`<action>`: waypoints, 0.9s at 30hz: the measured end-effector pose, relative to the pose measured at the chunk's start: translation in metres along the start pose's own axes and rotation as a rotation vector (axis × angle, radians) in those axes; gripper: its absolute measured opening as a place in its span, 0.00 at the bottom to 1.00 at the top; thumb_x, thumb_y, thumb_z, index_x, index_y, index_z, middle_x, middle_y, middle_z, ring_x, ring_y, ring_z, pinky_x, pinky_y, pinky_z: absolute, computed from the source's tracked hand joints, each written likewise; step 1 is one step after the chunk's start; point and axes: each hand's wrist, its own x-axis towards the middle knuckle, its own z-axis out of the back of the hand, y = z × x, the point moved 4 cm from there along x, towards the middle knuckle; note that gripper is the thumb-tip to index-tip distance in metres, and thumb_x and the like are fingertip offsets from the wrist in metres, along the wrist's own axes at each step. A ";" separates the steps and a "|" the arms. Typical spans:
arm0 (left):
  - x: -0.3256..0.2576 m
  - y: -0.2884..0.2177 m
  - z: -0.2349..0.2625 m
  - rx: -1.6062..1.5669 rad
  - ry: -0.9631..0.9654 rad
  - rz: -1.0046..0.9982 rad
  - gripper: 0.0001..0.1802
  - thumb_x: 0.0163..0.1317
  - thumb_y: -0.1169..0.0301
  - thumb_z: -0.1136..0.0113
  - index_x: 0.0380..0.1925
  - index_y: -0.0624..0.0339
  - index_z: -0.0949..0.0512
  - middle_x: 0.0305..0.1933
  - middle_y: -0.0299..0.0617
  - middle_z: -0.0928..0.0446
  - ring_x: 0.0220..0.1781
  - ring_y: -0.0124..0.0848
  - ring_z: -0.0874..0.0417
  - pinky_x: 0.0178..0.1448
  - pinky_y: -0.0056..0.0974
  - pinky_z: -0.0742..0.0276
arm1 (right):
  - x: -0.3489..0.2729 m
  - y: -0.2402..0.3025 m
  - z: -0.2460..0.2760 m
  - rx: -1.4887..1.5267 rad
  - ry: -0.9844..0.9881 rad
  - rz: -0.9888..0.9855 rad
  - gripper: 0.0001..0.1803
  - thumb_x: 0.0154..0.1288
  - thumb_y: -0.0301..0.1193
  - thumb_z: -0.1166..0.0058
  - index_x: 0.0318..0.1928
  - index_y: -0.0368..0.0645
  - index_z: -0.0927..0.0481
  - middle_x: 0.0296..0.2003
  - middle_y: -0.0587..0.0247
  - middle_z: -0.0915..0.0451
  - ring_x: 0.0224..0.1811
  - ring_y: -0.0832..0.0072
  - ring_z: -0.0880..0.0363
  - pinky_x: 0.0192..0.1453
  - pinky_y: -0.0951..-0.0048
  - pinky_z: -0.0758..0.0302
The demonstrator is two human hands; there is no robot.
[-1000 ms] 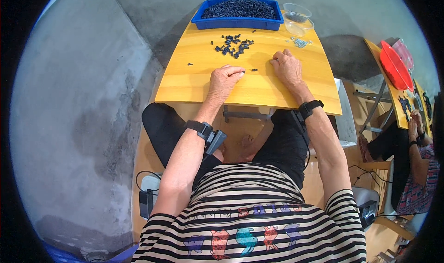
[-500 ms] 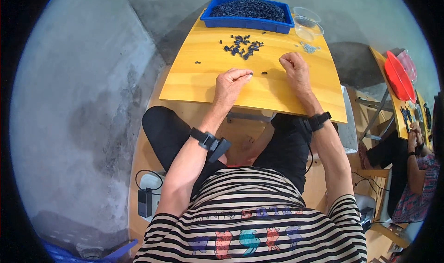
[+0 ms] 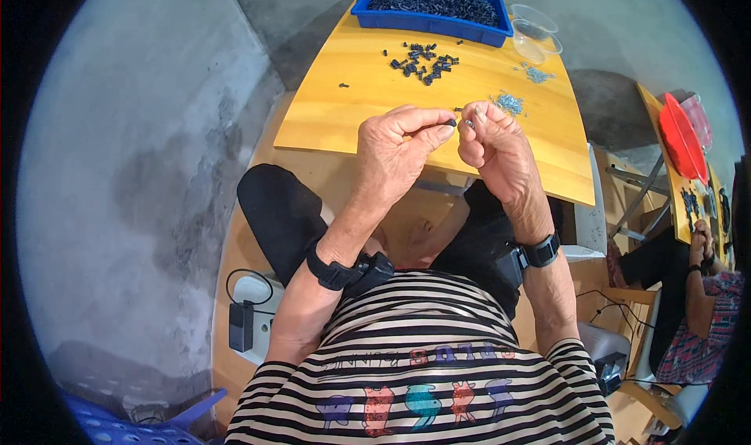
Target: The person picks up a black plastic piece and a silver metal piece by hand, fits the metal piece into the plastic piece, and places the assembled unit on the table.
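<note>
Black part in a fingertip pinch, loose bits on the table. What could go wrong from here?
1. The small black part sits in the fingertips of the left hand, so it could slip and drop.
2. The right hand is close to loose silvery pieces; a brush might scatter them.
3. The blue tray is heaped full; a knock may spill some.

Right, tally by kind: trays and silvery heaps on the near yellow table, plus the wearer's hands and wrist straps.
Blue tray: 1
Heaps of small silvery pieces: 2
Hands (left hand, right hand): 2
Black wrist straps: 2
Total: 7
</note>
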 end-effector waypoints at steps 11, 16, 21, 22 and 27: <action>-0.008 -0.020 0.004 0.183 0.015 -0.064 0.08 0.53 0.79 0.36 0.35 0.66 0.18 0.33 0.41 0.19 0.36 0.23 0.20 0.40 0.26 0.25 | -0.010 0.001 -0.015 -0.032 0.039 -0.004 0.09 0.67 0.32 0.49 0.38 0.39 0.24 0.24 0.70 0.26 0.19 0.85 0.37 0.23 0.84 0.41; -0.009 -0.024 0.004 0.191 0.047 -0.065 0.08 0.53 0.79 0.36 0.35 0.66 0.18 0.33 0.41 0.18 0.35 0.23 0.20 0.40 0.26 0.25 | -0.010 0.001 -0.014 -0.002 0.060 -0.022 0.10 0.67 0.33 0.49 0.41 0.38 0.24 0.25 0.70 0.27 0.20 0.85 0.37 0.23 0.84 0.41; -0.011 -0.023 0.006 0.151 0.037 -0.045 0.08 0.54 0.78 0.36 0.35 0.66 0.18 0.33 0.40 0.18 0.35 0.22 0.20 0.39 0.26 0.25 | -0.014 -0.001 -0.017 0.075 0.067 -0.030 0.12 0.67 0.34 0.49 0.42 0.37 0.24 0.26 0.70 0.27 0.20 0.85 0.38 0.24 0.84 0.41; -0.012 -0.022 0.006 0.149 0.036 -0.017 0.08 0.54 0.78 0.36 0.35 0.66 0.18 0.33 0.39 0.18 0.35 0.22 0.21 0.39 0.26 0.25 | -0.014 -0.002 -0.016 0.101 0.071 -0.036 0.12 0.67 0.35 0.49 0.42 0.37 0.24 0.26 0.70 0.27 0.20 0.85 0.38 0.24 0.84 0.40; -0.015 -0.021 0.004 0.103 0.032 0.029 0.08 0.54 0.77 0.35 0.36 0.64 0.17 0.32 0.38 0.18 0.34 0.21 0.21 0.39 0.26 0.25 | -0.017 -0.002 -0.014 0.107 0.088 -0.029 0.13 0.66 0.35 0.48 0.41 0.37 0.24 0.27 0.69 0.27 0.22 0.85 0.37 0.24 0.83 0.40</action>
